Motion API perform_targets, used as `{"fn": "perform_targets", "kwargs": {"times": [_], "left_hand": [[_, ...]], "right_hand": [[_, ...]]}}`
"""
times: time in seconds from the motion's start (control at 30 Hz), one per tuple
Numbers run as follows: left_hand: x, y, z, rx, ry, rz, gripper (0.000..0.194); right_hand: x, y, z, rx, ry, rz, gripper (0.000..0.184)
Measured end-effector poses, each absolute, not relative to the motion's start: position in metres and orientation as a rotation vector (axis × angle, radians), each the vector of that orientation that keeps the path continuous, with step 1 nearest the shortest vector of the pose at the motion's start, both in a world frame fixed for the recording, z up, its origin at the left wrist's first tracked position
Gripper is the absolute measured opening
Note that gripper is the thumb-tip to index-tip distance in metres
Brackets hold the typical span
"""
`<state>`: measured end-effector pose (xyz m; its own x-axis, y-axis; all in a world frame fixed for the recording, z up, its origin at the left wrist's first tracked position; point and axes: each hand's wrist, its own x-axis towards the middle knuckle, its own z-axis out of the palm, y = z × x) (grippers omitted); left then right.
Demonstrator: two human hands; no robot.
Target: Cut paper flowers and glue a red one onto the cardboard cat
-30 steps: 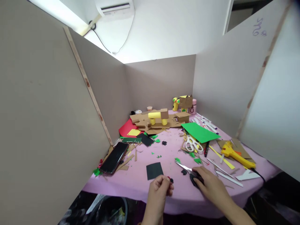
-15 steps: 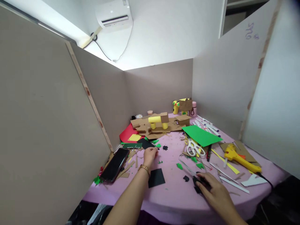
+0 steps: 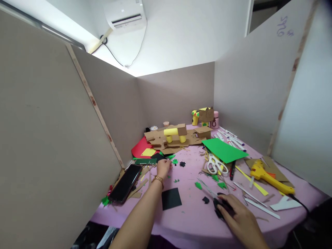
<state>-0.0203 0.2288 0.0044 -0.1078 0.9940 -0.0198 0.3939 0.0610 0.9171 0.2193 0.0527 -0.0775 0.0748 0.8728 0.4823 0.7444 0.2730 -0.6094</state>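
My left hand (image 3: 164, 168), a gold watch at its wrist, is at the middle of the table with its fingers curled together. Whatever its fingertips hold, if anything, is hidden. It partly covers a black paper sheet (image 3: 156, 157); a black flower-shaped cutout (image 3: 182, 164) and a green cutout (image 3: 175, 161) lie to its right. Nearer me is a square of black paper (image 3: 171, 199). My right hand (image 3: 237, 214) grips black-handled scissors (image 3: 209, 188) at the front right, blades pointing forward and left. A small black scrap (image 3: 205, 200) lies beside the blades.
At the left lies a phone (image 3: 126, 183) among cardboard strips. A yellow and cardboard model (image 3: 175, 132) stands at the back. Green sheet (image 3: 225, 150), white scissors (image 3: 216, 165) and a yellow glue gun (image 3: 271, 178) occupy the right. Grey partitions (image 3: 176, 95) enclose the table.
My left hand has shifted slightly left and away from me, covering more of the black sheet. My right hand still holds the scissors in about the same place. The view has turned slightly.
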Motion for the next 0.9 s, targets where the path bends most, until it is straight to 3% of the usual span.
{"fn": "perform_targets", "kwargs": {"times": [0.23, 0.33, 0.5, 0.57, 0.8, 0.9], "left_hand": [[-0.058, 0.145, 0.003, 1.739, 1.456, 0.923, 0.017], [-0.069, 0.102, -0.003, 1.867, 1.34, 0.855, 0.046], [-0.07, 0.084, -0.011, 1.931, 1.341, 0.944, 0.015], [-0.069, 0.088, -0.014, 1.875, 1.374, 1.007, 0.012], [-0.062, 0.091, -0.023, 1.497, 1.468, 1.282, 0.041], [-0.046, 0.08, -0.02, 1.404, 1.4, 1.266, 0.045]], "right_hand": [[0.229, 0.06, -0.075, -1.58, -1.69, 0.152, 0.022], [0.233, 0.066, -0.069, -1.623, -1.791, 0.103, 0.021], [0.23, 0.067, -0.063, -1.654, -1.807, 0.06, 0.021], [0.229, 0.066, -0.064, -1.651, -1.816, 0.035, 0.021], [0.23, 0.065, -0.061, -1.61, -1.744, -0.007, 0.025], [0.21, 0.055, -0.046, -1.491, -1.545, 0.252, 0.024]]}}
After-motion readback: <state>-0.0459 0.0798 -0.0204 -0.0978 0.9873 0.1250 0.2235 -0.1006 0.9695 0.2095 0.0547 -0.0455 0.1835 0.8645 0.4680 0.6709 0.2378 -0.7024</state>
